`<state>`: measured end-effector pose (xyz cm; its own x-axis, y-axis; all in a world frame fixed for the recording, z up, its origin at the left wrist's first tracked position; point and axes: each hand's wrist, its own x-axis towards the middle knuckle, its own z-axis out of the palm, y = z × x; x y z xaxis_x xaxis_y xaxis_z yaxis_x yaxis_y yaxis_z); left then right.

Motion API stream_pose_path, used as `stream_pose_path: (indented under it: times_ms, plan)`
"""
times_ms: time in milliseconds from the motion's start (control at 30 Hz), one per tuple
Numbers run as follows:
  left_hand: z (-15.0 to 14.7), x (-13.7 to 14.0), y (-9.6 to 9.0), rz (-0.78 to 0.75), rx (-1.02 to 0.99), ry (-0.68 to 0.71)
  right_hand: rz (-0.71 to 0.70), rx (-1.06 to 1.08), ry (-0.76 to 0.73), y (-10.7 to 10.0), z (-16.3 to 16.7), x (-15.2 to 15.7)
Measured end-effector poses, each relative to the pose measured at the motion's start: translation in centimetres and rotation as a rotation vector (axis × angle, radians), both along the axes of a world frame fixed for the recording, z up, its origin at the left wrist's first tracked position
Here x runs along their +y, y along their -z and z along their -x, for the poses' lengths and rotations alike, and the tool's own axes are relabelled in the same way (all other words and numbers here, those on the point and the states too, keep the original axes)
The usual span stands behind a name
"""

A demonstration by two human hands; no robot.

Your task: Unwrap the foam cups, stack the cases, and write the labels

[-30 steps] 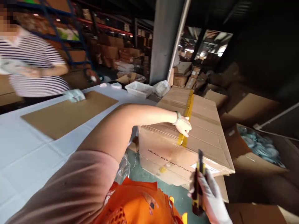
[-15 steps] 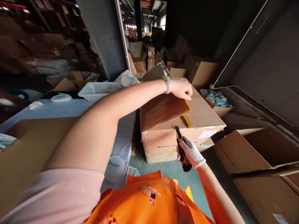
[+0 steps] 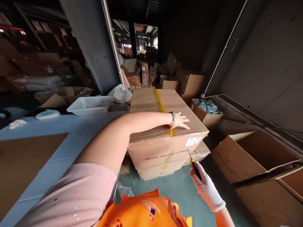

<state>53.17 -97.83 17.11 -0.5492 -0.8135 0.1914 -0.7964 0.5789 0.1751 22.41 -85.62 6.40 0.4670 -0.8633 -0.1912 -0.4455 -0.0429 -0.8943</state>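
My left hand (image 3: pixel 180 121), bare with a pale bangle at the wrist, lies with fingers spread on top of a large cardboard box (image 3: pixel 161 148). Yellow tape (image 3: pixel 161 102) runs along the box's top, where both flaps lie down, and part of it is under my left arm. Gloved in white, my right hand (image 3: pixel 204 183) is wrapped round a yellow and black utility knife (image 3: pixel 195 167). The blade points up toward the box's front right corner, below a white label (image 3: pixel 193 142); whether it touches the cardboard I cannot tell.
A blue-covered table (image 3: pixel 94 132) with a white plastic basket (image 3: pixel 91 105) stands on the left. Open cartons (image 3: pixel 239 160) lie on the right. Behind them, another carton holds many pale blue round items (image 3: pixel 208 106). A grey pillar (image 3: pixel 88 44) rises at the back left.
The raised flap has come down flat on the box. My left hand has opened from a curled grip and rests on top. My right hand with the knife has moved right and lower.
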Motion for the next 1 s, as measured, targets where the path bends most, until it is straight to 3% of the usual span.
stream_pose_path:
  times_ms: [67, 133, 200, 267, 433, 633, 800, 1000]
  plan:
    - [0.5, -0.9, -0.4, -0.051, -0.119, 0.168, 0.338, 0.293, -0.109, -0.2, -1.4, -0.3]
    - [0.2, -1.2, -0.6, -0.042, -0.223, 0.328, 0.557, 0.567, -0.189, -0.7, -3.0, -0.9]
    - [-0.6, -1.0, -0.8, 0.001, -0.287, 0.419, 0.67, 0.766, -0.24, -1.4, -4.6, -1.6]
    - [-1.7, -0.6, -1.2, 0.047, -0.31, 0.394, 0.729, 0.837, -0.284, -2.0, -5.9, -2.0]
    - [-2.6, -0.1, -1.8, 0.115, -0.352, 0.199, 0.734, 0.792, -0.317, -1.9, -6.8, -2.3]
    - [-1.4, -0.2, -0.7, -0.031, -0.4, 0.277, 0.704, 0.606, -0.279, -0.1, -4.7, -3.1]
    - [-2.2, -0.7, -0.4, -0.087, -0.304, 0.402, 0.637, 0.629, -0.32, -1.1, -6.0, -2.8]
    - [-2.8, -0.4, 0.4, -0.05, -0.328, 0.489, 0.692, 0.768, -0.27, -2.1, -8.8, -2.2]
